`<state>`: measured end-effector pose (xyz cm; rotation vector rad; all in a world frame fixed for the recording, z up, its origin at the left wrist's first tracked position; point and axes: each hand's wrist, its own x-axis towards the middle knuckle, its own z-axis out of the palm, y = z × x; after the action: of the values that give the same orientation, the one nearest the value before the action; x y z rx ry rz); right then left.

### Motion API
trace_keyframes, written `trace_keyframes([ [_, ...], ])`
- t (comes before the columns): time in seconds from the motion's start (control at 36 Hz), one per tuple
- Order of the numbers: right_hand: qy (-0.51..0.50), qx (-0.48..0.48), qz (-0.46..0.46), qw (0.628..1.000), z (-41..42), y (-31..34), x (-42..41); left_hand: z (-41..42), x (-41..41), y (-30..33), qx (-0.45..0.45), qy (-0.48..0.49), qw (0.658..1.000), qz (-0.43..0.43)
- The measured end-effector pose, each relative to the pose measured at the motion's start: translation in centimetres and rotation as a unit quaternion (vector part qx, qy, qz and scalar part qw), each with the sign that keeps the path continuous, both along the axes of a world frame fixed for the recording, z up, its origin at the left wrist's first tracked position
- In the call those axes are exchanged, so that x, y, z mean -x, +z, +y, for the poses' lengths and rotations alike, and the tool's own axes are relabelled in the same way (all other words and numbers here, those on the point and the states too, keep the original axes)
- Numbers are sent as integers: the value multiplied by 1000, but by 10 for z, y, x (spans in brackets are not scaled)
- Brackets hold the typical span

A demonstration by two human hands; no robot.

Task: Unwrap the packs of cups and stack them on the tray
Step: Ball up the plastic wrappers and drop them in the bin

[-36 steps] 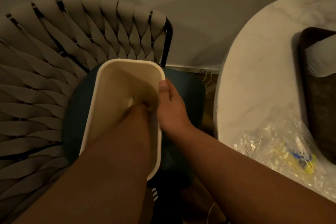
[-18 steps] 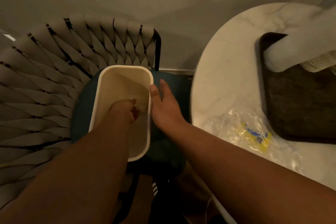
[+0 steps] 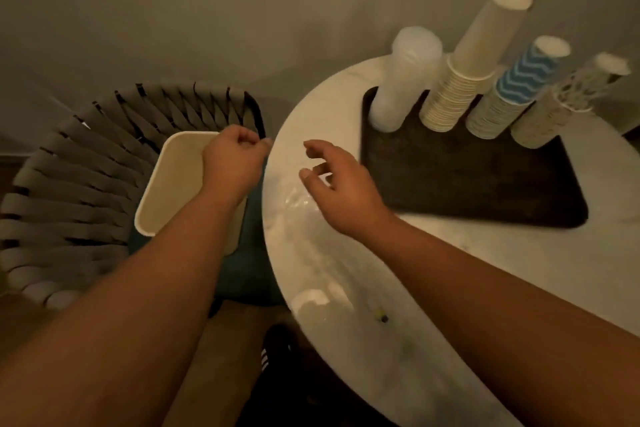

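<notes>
Both hands have come up out of the cream bin [image 3: 173,184] since the earlier frames, when the left was down inside it and the right rested on its rim. Now four stacks of cups stand in a row along the far edge of the dark tray [image 3: 485,191]: a clear plastic stack [image 3: 401,87] at the left, then a plain paper stack [image 3: 464,80], a blue zigzag stack [image 3: 512,94] and a patterned stack [image 3: 561,107] at the right. They stand rim-down, probably so each column stays steady and the near half of the tray is left free.

Just left of the tray, the right hand [image 3: 343,191] hovers over the worktop [image 3: 519,270], fingers spread and loosely bent, holding nothing; it seems to be reaching for the crumpled clear wrapper [image 3: 301,204] lying beneath it. The left hand [image 3: 232,163] hangs over the bin with its fingers curled in; whether it pinches any scrap I cannot tell. The bin sits on the woven chair [image 3: 69,191] left of the worktop, likely as a place for spent wrapping. With every stack bare, clearing the wrapper looks like the remaining work.
</notes>
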<state>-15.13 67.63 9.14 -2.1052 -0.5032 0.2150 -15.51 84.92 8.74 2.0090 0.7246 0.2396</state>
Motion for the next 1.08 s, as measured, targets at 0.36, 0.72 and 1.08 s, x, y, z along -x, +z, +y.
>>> trace_keyframes([
  [0.36,23,328,71,942,-249,-37,67,-178,94,9,-179,-231,954,70],
  [0.72,5,380,15,925,-244,-83,114,-178,113,-29,-381,-432,810,108],
  [1.08,-18,352,79,932,-192,-81,114,-155,73,-45,-531,-518,664,97],
])
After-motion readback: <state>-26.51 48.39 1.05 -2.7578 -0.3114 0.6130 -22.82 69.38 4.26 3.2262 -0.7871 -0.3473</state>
